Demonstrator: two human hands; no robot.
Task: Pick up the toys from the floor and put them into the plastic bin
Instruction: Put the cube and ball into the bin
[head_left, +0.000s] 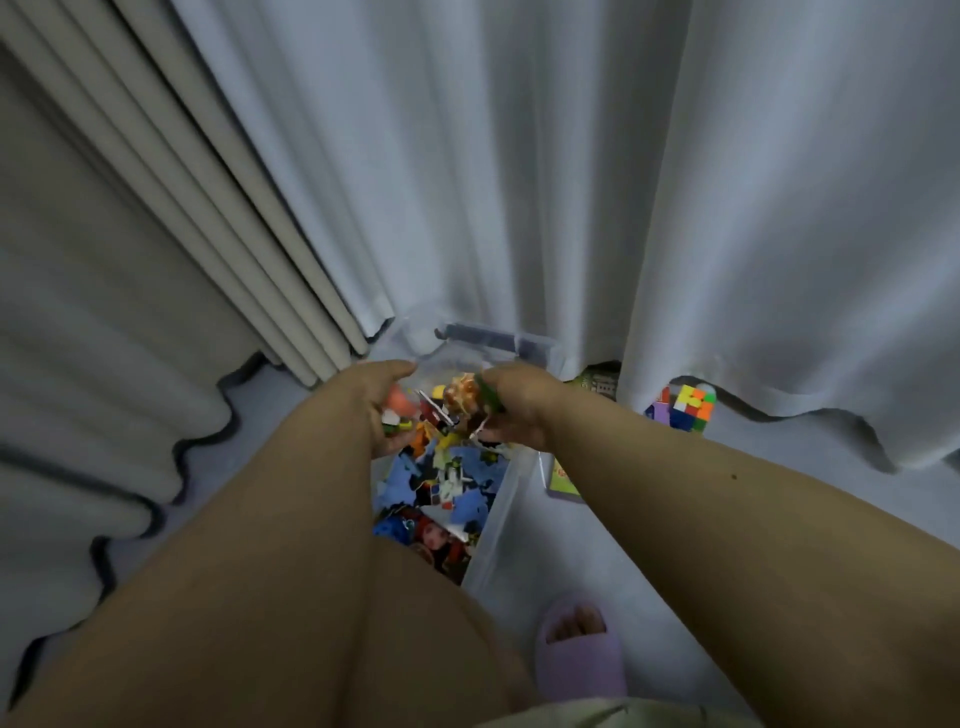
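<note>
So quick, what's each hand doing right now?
Left hand: holding small toys over the bin.
Right hand: holding an orange-green toy over the bin.

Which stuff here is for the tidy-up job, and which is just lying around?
For the job: plastic bin; toys in left hand; toys in right hand; puzzle cube and green card on the floor.

Just there: curtains; purple slipper.

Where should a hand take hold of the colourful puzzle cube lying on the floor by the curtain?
Grip the puzzle cube across two opposite flat side faces, coming from above and the front. The curtain hangs close behind it, so the back is blocked, while its top and near faces sit exposed.
</note>
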